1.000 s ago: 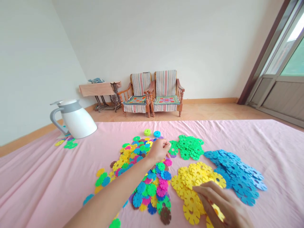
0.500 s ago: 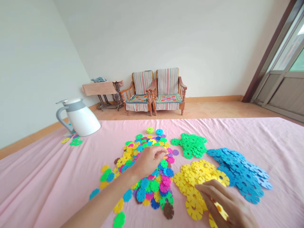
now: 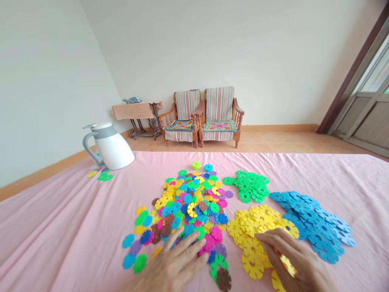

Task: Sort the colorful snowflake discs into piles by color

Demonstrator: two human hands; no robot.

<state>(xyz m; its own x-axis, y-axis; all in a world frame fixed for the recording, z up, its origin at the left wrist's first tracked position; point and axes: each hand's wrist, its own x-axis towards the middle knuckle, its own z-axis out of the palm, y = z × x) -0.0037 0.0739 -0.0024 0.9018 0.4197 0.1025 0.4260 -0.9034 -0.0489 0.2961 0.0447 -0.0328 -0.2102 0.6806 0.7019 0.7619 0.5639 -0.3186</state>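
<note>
Flat notched plastic discs, like snowflake building pieces, lie in a mixed-colour heap [image 3: 185,198] at the table's middle. Over the near side of this heap is my left hand [image 3: 179,259], its fingers spread and nothing seen in them. A pile of yellow discs [image 3: 253,251] lies to the right. My right hand [image 3: 294,259] hovers at or rests on that pile's near right side, thumb and fingers curled together at the tips. Yellow shows beneath the palm; whether the fingertips pinch a disc is hidden. Sorted green discs [image 3: 251,186] and blue discs [image 3: 316,223] lie beyond.
A pink cloth [image 3: 67,231] covers the table. A white and grey jug [image 3: 115,148] stands at the far left, a few discs beside it. Short stacks, one lime [image 3: 196,165] and one blue [image 3: 208,168], stand behind the heap. Two wooden armchairs [image 3: 220,113] are against the wall.
My left hand has drawn back toward me from the heap's middle, its curled fingers now spread. My right hand stays by the yellow pile. The view has turned slightly left.
</note>
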